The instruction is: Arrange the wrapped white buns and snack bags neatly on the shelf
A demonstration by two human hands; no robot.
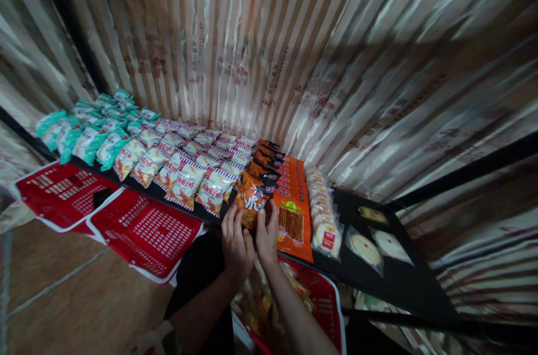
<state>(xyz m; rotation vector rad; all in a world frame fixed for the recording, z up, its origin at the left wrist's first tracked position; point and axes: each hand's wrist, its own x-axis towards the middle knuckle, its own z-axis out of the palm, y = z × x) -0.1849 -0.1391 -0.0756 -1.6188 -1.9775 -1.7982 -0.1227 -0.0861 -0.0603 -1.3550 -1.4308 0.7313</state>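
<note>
In the head view an orange-and-black snack bag (251,198) stands at the front of a row of similar bags (265,156) on the black shelf (378,285). My left hand (237,243) grips its lower left side, fingers bent against the front. On the lower right side is my right hand (268,234), thumb and fingers closed on the bag. White snack bags with striped edges (212,190) stand just left of it. To the right, a large orange packet (294,209) touches the row.
Teal-and-white bags (86,139) fill the shelf's left end. Round packaged pastries (325,220) stand in a row at right, with flat clear packets (365,248) beyond. Red baskets (145,232) sit below the front edge; another (330,304) holds packets under my arms. A patterned curtain (235,36) hangs behind.
</note>
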